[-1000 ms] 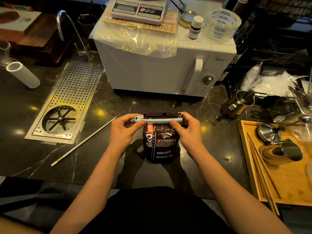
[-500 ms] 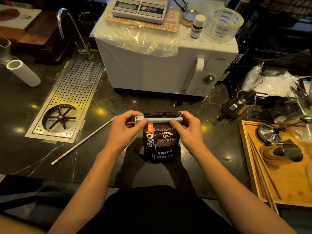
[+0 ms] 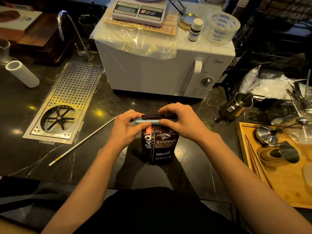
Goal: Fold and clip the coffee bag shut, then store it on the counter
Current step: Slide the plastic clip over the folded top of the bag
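Observation:
A dark brown coffee bag (image 3: 159, 146) with white lettering stands upright on the black marble counter (image 3: 104, 105), right in front of me. Its top is folded over, and a pale blue bar clip (image 3: 146, 122) lies across the fold. My left hand (image 3: 128, 127) pinches the clip's left end, thumb on the front. My right hand (image 3: 181, 122) grips the right end of the clip and the folded top, fingers curled over it. Both hands hide the clip's ends.
A white microwave (image 3: 160, 65) stands just behind the bag, with a scale, tape roll and small bottle on top. A steel drip tray (image 3: 67, 100) and a thin white stick (image 3: 81, 142) lie to the left. To the right are a metal pitcher (image 3: 236, 107) and a wooden tray (image 3: 287, 183) with tools.
Both hands have closed in along the clip toward its middle, the right hand's fingers now curled further over the folded top. The bag stays in place.

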### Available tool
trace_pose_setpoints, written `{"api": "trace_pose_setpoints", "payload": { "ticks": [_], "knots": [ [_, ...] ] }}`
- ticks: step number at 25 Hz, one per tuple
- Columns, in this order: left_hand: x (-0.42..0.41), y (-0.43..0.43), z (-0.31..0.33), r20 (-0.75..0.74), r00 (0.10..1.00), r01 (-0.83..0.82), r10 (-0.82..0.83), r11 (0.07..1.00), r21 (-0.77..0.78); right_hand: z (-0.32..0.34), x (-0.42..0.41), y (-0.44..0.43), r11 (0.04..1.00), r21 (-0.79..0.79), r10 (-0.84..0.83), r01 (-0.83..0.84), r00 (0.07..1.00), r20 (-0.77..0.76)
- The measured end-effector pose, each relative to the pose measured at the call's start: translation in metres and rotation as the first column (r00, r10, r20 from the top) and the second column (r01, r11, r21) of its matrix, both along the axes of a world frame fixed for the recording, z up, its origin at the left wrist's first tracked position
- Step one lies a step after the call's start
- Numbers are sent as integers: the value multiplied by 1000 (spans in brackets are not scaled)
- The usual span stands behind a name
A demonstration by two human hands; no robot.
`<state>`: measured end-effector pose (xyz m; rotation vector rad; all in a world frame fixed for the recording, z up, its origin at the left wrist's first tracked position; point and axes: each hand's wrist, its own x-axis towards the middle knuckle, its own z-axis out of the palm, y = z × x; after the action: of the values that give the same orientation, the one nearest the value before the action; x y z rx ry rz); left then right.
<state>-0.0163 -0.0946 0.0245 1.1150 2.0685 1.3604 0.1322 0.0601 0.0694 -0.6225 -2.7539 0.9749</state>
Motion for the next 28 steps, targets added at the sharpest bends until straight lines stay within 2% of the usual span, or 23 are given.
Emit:
{"api": "trace_pose_setpoints", "payload": {
  "ticks": [2,5,12,18,20,24,28],
  "knots": [
    [-2,-1,2,-30,999,27,-28,999,-34,10,-13,1,993,38,107,-113,986,129],
    [-8,-2,6,-53,992,108,-115,988,-109,12,-17,3,982,64,163,-177,970,179],
    [-7,-8,2,-92,992,80,-87,994,-79,14,-21,-3,973,119,167,-196,961,218],
    [-4,-8,3,-91,994,61,-67,996,-65,9,-25,-10,968,218,77,-120,977,198],
    [-5,-8,2,-71,996,56,-60,997,-56,6,-20,-10,981,183,31,-62,986,166],
    [-4,-9,-1,-77,996,48,-52,997,-54,3,-6,3,999,-44,-7,12,992,124],
    [-4,-6,-2,-88,995,33,-37,998,-53,-6,-5,-3,994,-78,-80,81,997,15]
  ]
}}
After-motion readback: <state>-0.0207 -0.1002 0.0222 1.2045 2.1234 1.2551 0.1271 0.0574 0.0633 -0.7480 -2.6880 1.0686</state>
